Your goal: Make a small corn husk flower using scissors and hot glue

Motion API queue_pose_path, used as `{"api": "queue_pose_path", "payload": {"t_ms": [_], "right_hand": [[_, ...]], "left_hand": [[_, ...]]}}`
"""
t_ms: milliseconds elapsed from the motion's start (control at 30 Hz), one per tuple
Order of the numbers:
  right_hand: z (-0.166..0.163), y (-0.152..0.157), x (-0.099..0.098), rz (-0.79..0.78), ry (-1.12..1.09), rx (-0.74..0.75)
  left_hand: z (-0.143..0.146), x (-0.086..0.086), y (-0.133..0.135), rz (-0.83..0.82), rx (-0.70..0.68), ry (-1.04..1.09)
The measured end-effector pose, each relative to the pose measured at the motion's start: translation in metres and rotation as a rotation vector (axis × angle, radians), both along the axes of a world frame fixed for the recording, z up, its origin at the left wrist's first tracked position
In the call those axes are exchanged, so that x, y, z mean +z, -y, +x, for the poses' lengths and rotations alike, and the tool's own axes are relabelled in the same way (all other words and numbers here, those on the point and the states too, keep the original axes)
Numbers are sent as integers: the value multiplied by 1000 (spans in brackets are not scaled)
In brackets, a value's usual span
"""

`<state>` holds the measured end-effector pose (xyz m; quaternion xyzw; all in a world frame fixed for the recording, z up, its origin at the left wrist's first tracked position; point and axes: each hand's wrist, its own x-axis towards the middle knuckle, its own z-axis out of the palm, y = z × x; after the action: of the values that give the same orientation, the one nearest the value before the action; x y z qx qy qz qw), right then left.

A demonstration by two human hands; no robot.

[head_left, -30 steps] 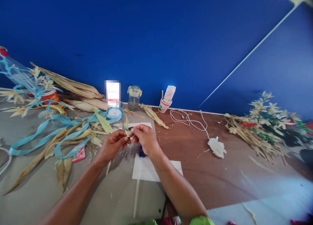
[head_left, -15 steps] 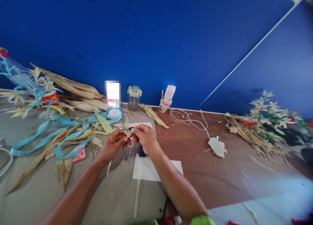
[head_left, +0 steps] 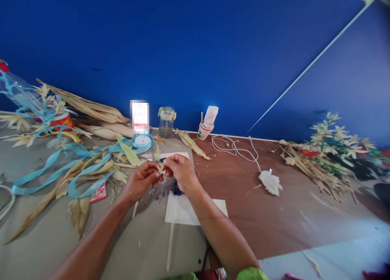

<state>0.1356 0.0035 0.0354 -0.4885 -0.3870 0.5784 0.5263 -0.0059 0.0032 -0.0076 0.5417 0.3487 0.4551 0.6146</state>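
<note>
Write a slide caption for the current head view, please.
The left hand and right hand pinch a pale husk-like piece, with blue ribbon to the left and a lidded jar behind.

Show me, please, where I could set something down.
The widest bare patch: brown tabletop right of the white paper, nearer than the crumpled white piece. A smaller grey patch lies between the left forearm and pale strip. Crowded: the left, with blue ribbon and husks, and the far right, with dried stalks.

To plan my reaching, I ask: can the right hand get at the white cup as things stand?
Probably yes, though the right hand holds a pale strip: the husk bundle toward the white cup lies low, leaving space above.
</note>
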Motion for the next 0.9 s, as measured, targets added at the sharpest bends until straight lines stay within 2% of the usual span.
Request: {"api": "queue_pose_path", "payload": {"t_ms": [533, 900], "right_hand": [[1, -4, -5, -31, -43, -12], [0, -2, -5, 41, 14, -12]], "left_hand": [[-1, 2, 1, -3, 13, -11], [-1, 1, 1, -12, 9, 63]]}}
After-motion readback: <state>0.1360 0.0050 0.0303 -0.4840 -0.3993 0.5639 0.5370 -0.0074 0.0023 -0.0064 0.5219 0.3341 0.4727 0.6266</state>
